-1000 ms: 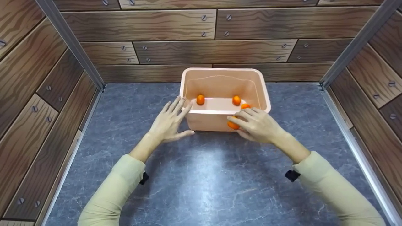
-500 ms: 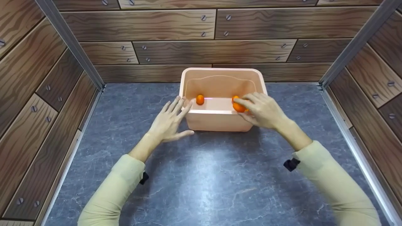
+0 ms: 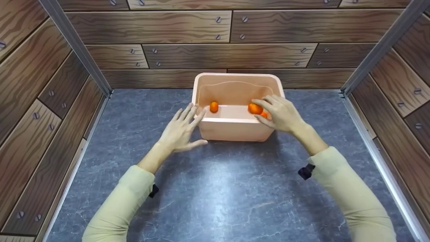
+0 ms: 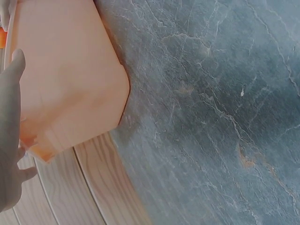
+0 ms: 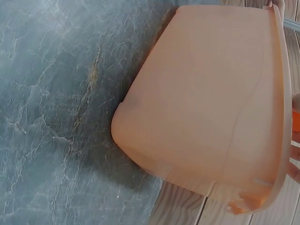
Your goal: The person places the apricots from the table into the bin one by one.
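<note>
A peach-coloured plastic bin (image 3: pixel 235 131) stands near the back wall. My right hand (image 3: pixel 284 114) reaches over its right front rim and holds a tangerine (image 3: pixel 256 108) between fingers and thumb. In the right wrist view this tangerine (image 5: pixel 296 121) shows at the right edge, level with the rim. Below it, another tangerine (image 3: pixel 264 115) lies in the bin, partly hidden by my hand. A third tangerine (image 3: pixel 214 107) rests inside at the left. My left hand (image 3: pixel 179 131) is spread with straight fingers, its fingertips at the bin's left front rim.
The bin stands on a grey marbled tabletop (image 3: pixel 215 198). Wood-patterned panels (image 3: pixel 188 55) rise behind and on both sides, with metal strips (image 3: pixel 379 137) along the corners and edges. A dark wrist device (image 3: pixel 306 171) sits at my right cuff.
My right hand has carried its tangerine from in front of the bin, up and back over the front rim, to above the bin's right side. My left hand stays put.
</note>
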A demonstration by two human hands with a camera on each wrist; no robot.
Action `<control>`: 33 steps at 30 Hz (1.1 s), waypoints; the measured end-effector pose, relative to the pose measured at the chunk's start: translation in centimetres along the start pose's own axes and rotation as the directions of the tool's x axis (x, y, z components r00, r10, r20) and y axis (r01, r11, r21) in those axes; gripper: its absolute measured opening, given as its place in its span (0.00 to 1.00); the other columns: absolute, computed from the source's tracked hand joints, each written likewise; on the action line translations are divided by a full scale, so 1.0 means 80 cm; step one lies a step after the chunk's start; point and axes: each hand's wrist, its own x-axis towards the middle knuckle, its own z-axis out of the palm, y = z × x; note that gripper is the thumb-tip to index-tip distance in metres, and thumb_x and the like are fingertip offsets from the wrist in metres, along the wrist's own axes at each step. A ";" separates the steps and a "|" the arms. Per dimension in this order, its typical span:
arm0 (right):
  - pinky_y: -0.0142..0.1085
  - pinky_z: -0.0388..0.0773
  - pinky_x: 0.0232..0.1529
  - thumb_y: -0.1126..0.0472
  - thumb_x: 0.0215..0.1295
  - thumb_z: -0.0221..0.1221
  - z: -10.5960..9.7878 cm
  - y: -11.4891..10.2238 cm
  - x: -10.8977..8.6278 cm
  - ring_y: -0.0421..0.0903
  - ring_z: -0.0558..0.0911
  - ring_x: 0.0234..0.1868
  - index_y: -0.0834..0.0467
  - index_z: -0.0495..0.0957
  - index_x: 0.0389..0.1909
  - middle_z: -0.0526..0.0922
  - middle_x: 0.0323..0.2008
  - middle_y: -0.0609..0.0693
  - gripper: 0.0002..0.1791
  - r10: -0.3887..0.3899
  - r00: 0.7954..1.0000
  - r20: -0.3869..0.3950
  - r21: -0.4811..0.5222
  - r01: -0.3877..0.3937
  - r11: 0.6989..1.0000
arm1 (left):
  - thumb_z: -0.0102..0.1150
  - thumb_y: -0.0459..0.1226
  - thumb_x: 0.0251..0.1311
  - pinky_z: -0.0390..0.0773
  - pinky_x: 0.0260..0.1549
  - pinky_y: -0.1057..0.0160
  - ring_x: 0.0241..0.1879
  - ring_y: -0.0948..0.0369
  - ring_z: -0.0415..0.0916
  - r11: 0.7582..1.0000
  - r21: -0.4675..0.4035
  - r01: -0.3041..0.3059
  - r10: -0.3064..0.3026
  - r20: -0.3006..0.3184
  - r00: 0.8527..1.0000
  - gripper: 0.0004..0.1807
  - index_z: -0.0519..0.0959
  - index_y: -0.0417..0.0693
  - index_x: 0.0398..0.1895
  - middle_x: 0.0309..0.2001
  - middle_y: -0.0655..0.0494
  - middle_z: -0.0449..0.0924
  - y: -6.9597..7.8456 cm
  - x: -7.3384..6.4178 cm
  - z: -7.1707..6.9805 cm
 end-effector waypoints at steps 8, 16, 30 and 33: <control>0.52 0.85 0.42 0.49 0.66 0.69 0.006 0.001 0.003 0.58 0.85 0.41 0.56 0.82 0.62 0.87 0.46 0.59 0.27 0.087 0.996 0.035 0.051 -0.089 0.995 | 0.51 0.77 0.61 0.60 0.80 0.38 0.86 0.44 0.48 1.000 -0.020 -0.003 0.003 -0.012 1.000 0.61 0.40 0.59 0.88 0.86 0.41 0.51 0.001 0.000 0.000; 0.54 0.85 0.45 0.48 0.67 0.69 0.007 0.001 0.002 0.59 0.86 0.43 0.57 0.82 0.63 0.87 0.47 0.60 0.28 0.129 0.991 0.046 0.086 -0.133 0.987 | 0.47 0.78 0.62 0.62 0.79 0.37 0.86 0.44 0.48 1.000 -0.011 -0.009 0.008 -0.028 1.000 0.61 0.40 0.59 0.88 0.85 0.41 0.53 0.002 0.000 0.002; 0.53 0.85 0.49 0.46 0.68 0.67 -0.006 -0.012 -0.017 0.59 0.86 0.49 0.54 0.81 0.66 0.87 0.51 0.59 0.29 0.153 0.988 0.018 0.099 -0.154 0.983 | 0.48 0.77 0.63 0.56 0.82 0.39 0.87 0.45 0.45 0.999 -0.034 0.031 -0.031 0.007 0.999 0.60 0.42 0.57 0.88 0.86 0.42 0.49 0.009 0.000 -0.004; 0.54 0.84 0.52 0.44 0.66 0.68 -0.011 -0.018 -0.021 0.59 0.85 0.53 0.54 0.80 0.68 0.86 0.54 0.60 0.32 0.181 0.983 0.018 0.101 -0.182 0.978 | 0.47 0.76 0.63 0.56 0.82 0.39 0.87 0.46 0.44 0.998 -0.040 0.041 -0.041 0.006 0.999 0.59 0.43 0.56 0.88 0.86 0.42 0.48 0.011 0.002 -0.005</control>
